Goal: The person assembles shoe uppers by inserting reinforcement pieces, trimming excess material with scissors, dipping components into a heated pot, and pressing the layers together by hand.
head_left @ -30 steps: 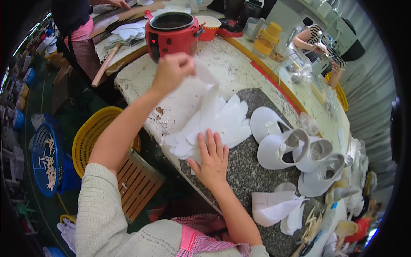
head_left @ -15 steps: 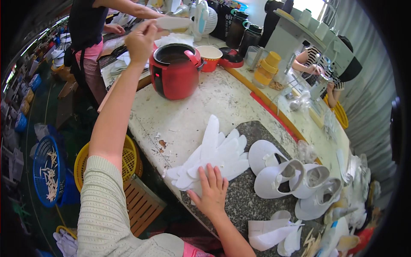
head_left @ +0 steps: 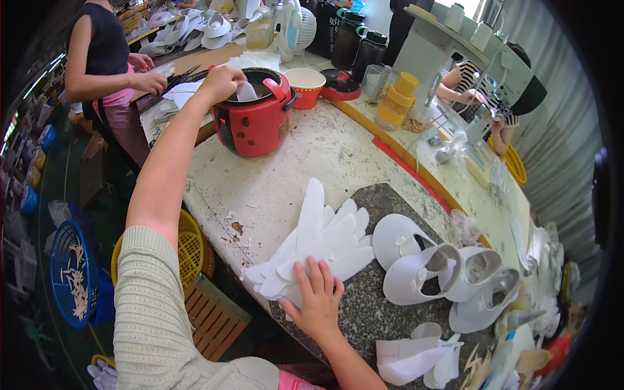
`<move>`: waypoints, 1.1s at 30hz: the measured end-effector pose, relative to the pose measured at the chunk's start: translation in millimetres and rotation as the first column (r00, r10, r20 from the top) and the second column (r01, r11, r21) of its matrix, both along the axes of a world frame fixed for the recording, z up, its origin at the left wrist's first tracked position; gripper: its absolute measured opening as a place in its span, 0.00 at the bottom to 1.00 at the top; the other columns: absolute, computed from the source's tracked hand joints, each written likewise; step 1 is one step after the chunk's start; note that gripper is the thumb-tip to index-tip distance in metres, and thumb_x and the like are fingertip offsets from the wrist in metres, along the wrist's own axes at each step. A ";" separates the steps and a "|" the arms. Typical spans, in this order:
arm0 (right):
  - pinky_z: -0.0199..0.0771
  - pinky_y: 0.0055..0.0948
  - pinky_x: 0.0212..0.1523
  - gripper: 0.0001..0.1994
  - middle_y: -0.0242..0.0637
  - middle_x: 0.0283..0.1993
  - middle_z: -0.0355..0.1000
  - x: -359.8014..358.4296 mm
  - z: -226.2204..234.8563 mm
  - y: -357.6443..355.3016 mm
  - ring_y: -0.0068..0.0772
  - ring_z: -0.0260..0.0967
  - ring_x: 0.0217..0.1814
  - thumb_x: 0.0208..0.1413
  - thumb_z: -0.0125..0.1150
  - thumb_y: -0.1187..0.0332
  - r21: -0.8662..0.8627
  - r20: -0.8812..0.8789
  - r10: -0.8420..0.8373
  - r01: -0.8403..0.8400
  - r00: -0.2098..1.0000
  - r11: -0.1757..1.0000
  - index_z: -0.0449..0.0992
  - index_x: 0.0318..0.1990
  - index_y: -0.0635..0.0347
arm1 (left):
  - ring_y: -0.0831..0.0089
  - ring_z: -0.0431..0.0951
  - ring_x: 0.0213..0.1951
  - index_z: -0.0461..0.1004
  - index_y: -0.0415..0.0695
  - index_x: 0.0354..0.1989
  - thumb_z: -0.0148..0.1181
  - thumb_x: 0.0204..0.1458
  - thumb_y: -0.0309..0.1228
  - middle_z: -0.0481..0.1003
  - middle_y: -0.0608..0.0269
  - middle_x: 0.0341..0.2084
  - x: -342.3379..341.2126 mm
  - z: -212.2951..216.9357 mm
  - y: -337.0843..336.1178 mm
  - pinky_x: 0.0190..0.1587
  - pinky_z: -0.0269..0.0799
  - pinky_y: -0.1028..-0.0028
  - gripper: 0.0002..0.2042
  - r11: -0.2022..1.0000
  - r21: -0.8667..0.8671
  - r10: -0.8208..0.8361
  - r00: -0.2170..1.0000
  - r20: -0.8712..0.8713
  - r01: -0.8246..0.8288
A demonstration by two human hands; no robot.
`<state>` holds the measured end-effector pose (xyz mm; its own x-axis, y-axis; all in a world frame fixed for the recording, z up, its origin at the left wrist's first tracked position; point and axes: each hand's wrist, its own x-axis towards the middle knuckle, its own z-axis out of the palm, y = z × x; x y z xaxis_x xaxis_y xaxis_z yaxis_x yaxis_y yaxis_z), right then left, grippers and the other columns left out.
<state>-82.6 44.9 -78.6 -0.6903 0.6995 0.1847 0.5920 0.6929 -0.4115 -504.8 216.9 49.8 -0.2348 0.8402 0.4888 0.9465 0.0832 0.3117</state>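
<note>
My left hand (head_left: 223,84) pinches a white insole-shaped piece (head_left: 246,91) and dips its lower end into the mouth of a red rice-cooker-like pot (head_left: 250,130). What fills the pot is hard to make out. Fingers spread, my right hand (head_left: 317,300) rests flat on the near edge of a fanned pile of white insole-shaped pieces (head_left: 331,237). That pile lies partly on the worktable (head_left: 214,188) and partly on a dark speckled stone slab (head_left: 374,309). Several white shoe uppers (head_left: 416,276) stand on the slab, right of the pile.
Behind the pot are a red-and-white tub (head_left: 304,83), a red lid (head_left: 342,88) and a fan (head_left: 298,31). A yellow-capped jar (head_left: 398,103) stands right. Co-workers are at far left and at a sewing machine (head_left: 513,71). Baskets (head_left: 185,250) and a slatted stool (head_left: 214,318) sit below left.
My left hand has come down with the white piece from above the pot to its mouth. The co-worker's arm has drawn back left. My right hand stays on the pile.
</note>
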 end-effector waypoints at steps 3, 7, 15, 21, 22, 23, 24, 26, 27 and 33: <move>0.44 0.51 0.58 0.38 0.42 0.66 0.50 1.0 0.1 0.3 0.45 0.43 0.68 0.39 0.66 0.51 0.002 -0.001 -0.001 0.001 1.000 1.000 0.62 0.60 0.53 | 0.66 0.77 0.29 0.77 0.40 0.26 0.63 0.41 0.26 0.77 0.57 0.23 -3.6 -6.2 17.7 0.33 0.70 0.69 0.04 0.998 -0.009 0.069 0.997 0.026 -0.069; 0.45 0.52 0.57 0.38 0.40 0.66 0.51 -0.7 -0.2 0.3 0.43 0.44 0.68 0.40 0.65 0.51 0.001 -0.013 -0.001 0.001 1.000 1.000 0.61 0.60 0.52 | 0.62 0.78 0.34 0.78 0.43 0.23 0.69 0.35 0.27 0.78 0.55 0.26 -10.6 -6.6 36.0 0.38 0.72 0.67 0.07 0.965 -0.254 0.067 0.997 -0.030 -0.073; 0.46 0.53 0.57 0.37 0.38 0.66 0.50 -1.1 -2.0 3.5 0.41 0.44 0.68 0.41 0.64 0.50 -0.006 -0.014 -0.005 0.005 1.000 1.000 0.60 0.61 0.50 | 0.64 0.79 0.32 0.81 0.46 0.23 0.67 0.33 0.26 0.79 0.56 0.26 2.4 -1.1 48.4 0.38 0.72 0.70 0.05 0.861 -0.495 0.093 0.993 -0.074 -0.117; 0.45 0.52 0.57 0.38 0.39 0.66 0.50 2.9 0.7 2.7 0.41 0.44 0.68 0.41 0.64 0.51 -0.029 -0.081 0.003 -0.005 0.997 1.000 0.59 0.62 0.50 | 0.68 0.78 0.30 0.80 0.44 0.25 0.63 0.41 0.30 0.78 0.58 0.23 -29.7 9.5 21.0 0.36 0.72 0.70 0.05 0.925 -0.381 -0.008 0.999 -0.050 -0.012; 0.45 0.53 0.57 0.38 0.40 0.66 0.51 2.0 2.7 1.9 0.42 0.44 0.68 0.41 0.64 0.52 -0.042 -0.104 0.004 -0.008 0.995 0.999 0.59 0.62 0.50 | 0.69 0.78 0.29 0.79 0.42 0.25 0.64 0.41 0.30 0.78 0.58 0.23 -36.0 8.1 8.3 0.33 0.72 0.71 0.05 0.984 -0.173 0.060 0.995 0.083 -0.045; 0.45 0.53 0.57 0.39 0.40 0.66 0.51 1.4 4.3 0.7 0.42 0.45 0.68 0.40 0.65 0.53 -0.056 -0.128 0.005 -0.012 0.992 0.998 0.59 0.62 0.51 | 0.71 0.78 0.28 0.78 0.41 0.25 0.64 0.41 0.31 0.78 0.59 0.22 -40.2 7.5 -0.8 0.30 0.71 0.71 0.06 0.993 0.036 0.098 0.969 0.225 -0.109; 0.45 0.53 0.57 0.39 0.40 0.66 0.51 0.8 3.1 -0.6 0.42 0.45 0.68 0.40 0.65 0.53 -0.056 -0.128 0.006 -0.013 0.992 0.998 0.59 0.62 0.51 | 0.71 0.79 0.29 0.76 0.38 0.31 0.60 0.45 0.29 0.78 0.58 0.25 -42.6 1.5 -15.5 0.25 0.71 0.75 0.07 0.977 0.026 0.178 0.873 0.454 -0.213; 0.45 0.53 0.57 0.38 0.42 0.65 0.51 6.5 -3.2 -1.4 0.44 0.47 0.67 0.39 0.64 0.56 -0.086 -0.321 -0.034 0.007 0.946 0.996 0.58 0.62 0.51 | 0.69 0.79 0.30 0.74 0.37 0.33 0.58 0.47 0.27 0.78 0.56 0.27 -38.9 -9.5 -44.1 0.24 0.71 0.76 0.07 0.958 0.114 0.076 0.614 0.785 -0.263; 0.45 0.53 0.57 0.38 0.42 0.65 0.51 10.6 -4.9 -1.9 0.44 0.47 0.67 0.39 0.64 0.56 -0.093 -0.327 -0.036 0.006 0.944 0.996 0.58 0.62 0.51 | 0.66 0.80 0.31 0.72 0.37 0.36 0.55 0.49 0.26 0.78 0.54 0.29 -38.3 -16.9 -56.2 0.23 0.72 0.77 0.08 0.924 0.173 -0.090 0.245 0.965 -0.342; 0.46 0.48 0.58 0.30 0.41 0.59 0.60 17.4 -16.2 -4.7 0.49 0.51 0.64 0.40 0.61 0.67 0.127 -0.568 -0.059 0.158 0.821 0.979 0.66 0.57 0.54 | 0.58 0.79 0.33 0.69 0.33 0.36 0.53 0.49 0.22 0.76 0.49 0.30 -25.0 -43.9 -94.8 0.32 0.76 0.74 0.07 0.625 0.410 -0.518 0.039 0.854 -0.664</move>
